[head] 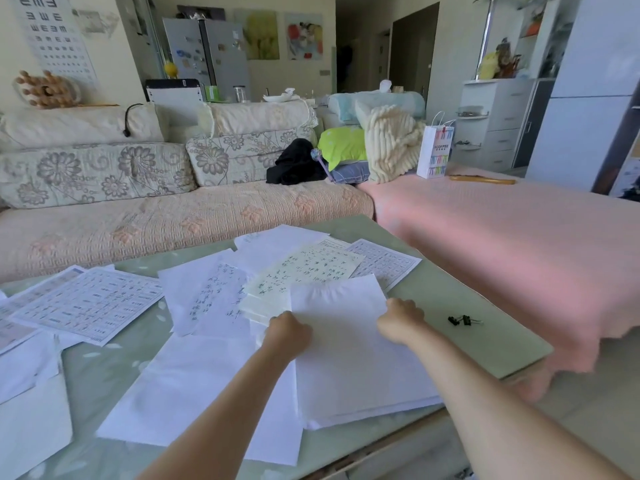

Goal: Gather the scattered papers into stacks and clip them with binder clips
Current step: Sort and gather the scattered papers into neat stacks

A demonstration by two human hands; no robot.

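With the left hand [289, 332] and right hand [400, 320] both gripping the thick white paper stack [349, 365] at its 12 o'clock edge, its 5 o'clock corner could slide off the pale-green table [485, 348].

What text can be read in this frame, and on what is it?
"XCOFFEE": on the white paper bag; the smaller line beneath is unreadable.
Rows of "E" shapes, variously turned: on the eye chart, top left.
On the handwritten sheets: script too blurred to read.
On the printed grid sheets: characters too small to read.
Top of the white stack, gripped by the left hand and right hand: blank.
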